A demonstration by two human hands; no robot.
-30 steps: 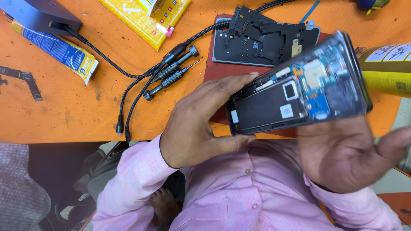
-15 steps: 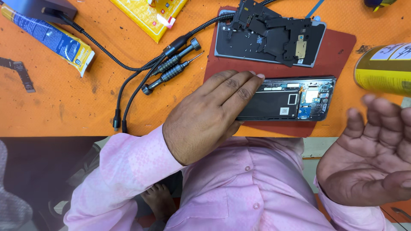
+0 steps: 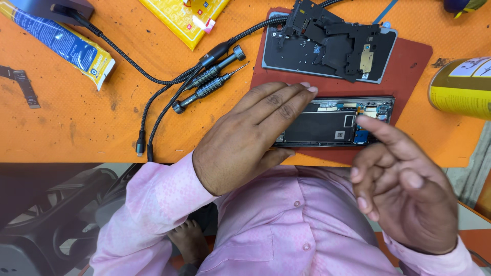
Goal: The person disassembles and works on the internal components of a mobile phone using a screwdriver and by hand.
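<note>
An opened phone (image 3: 335, 125) with its black battery and circuit boards showing lies flat on a dark red mat (image 3: 409, 66) near the table's front edge. My left hand (image 3: 245, 138) rests flat on the phone's left end, fingers straight and together. My right hand (image 3: 404, 189) hovers over the phone's right end, holding nothing, with the index finger stretched toward the boards and the other fingers curled. A removed back panel with black shield parts (image 3: 330, 43) lies on the mat behind the phone.
Two small screwdrivers (image 3: 209, 82) and black braided cables (image 3: 153, 102) lie left of the mat on the orange table (image 3: 76, 128). A blue and yellow tube (image 3: 61, 43), a yellow box (image 3: 181, 18) and a yellow can (image 3: 460, 87) stand around.
The phone, held up tilted in both hands a second ago, now lies flat on the mat. My right hand let go, turned over and came back above the phone's right end.
</note>
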